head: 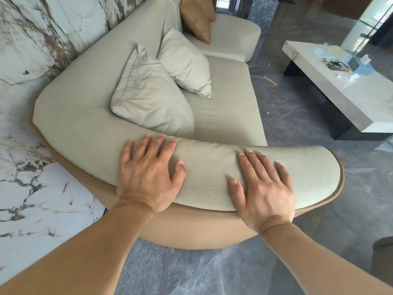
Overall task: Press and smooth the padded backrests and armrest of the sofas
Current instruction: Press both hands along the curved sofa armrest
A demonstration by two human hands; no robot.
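Both hands lie flat, fingers spread, on the padded armrest (pixel 208 173) — left hand (pixel 148 177) toward its backrest end, right hand (pixel 265 188) near its rounded tip; neither grips anything. Palms hide the padding beneath.

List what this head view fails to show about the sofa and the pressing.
- Armrest surface beneath the left hand and right hand: covered by the flat palms.
- Pressing force: not visible.
- Far backrest: cut off by the top edge, partly behind the tan cushion.
- Items on the coffee table: too small, glare-washed.
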